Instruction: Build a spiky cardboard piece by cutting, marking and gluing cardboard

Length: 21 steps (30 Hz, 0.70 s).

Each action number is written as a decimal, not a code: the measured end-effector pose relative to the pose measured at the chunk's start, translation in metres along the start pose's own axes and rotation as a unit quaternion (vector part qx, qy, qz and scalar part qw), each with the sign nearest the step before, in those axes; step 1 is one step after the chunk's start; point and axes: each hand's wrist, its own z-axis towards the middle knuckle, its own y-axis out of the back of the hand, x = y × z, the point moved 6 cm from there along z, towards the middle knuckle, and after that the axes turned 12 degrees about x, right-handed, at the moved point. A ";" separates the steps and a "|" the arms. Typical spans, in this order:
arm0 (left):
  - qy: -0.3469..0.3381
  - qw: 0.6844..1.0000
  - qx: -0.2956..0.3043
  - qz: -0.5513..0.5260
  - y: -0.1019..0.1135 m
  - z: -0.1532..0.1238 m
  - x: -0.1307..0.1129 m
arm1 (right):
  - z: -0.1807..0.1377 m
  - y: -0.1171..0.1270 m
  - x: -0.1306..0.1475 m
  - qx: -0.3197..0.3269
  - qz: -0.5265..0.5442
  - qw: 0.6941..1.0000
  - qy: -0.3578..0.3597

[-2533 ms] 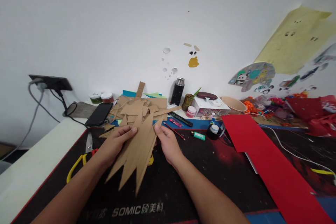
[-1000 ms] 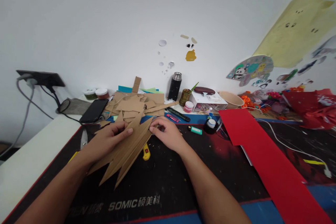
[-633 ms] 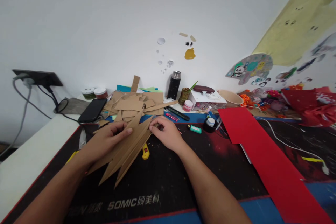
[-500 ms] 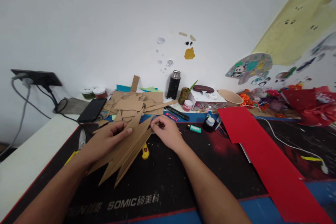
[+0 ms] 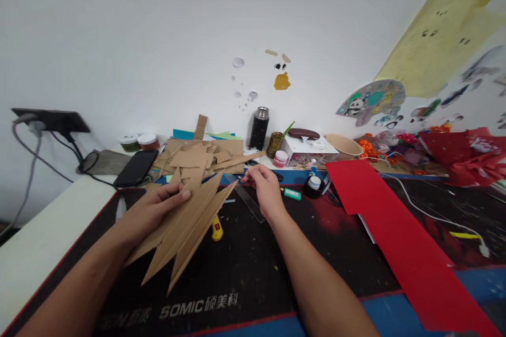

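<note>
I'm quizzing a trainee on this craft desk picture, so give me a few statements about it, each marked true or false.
1. The left hand holds pointed cardboard strips. True.
2. The black flask lies on its side. False: it stands upright by the wall.
3. The red sheet lies to the right of the right hand. True.
4. The black phone lies on the red sheet. False: it lies far to the left, beside the cardboard scraps.
</note>
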 end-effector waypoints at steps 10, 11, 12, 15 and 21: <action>0.017 1.000 -0.014 -0.021 0.002 -0.003 0.003 | 0.000 -0.004 -0.004 0.014 -0.002 1.000 -0.010; 0.015 1.000 -0.013 -0.023 0.002 -0.003 0.004 | 0.000 -0.005 -0.004 0.018 -0.002 1.000 -0.011; 0.012 1.000 -0.012 -0.022 0.001 -0.003 0.003 | 0.000 -0.007 -0.003 0.023 -0.001 1.000 -0.010; 0.013 1.000 -0.017 -0.023 -0.001 -0.004 0.002 | -0.002 -0.011 -0.001 0.042 0.000 0.999 -0.003; 0.031 0.998 0.009 -0.059 -0.010 -0.004 0.006 | -0.007 -0.020 0.009 0.091 -0.008 0.996 0.023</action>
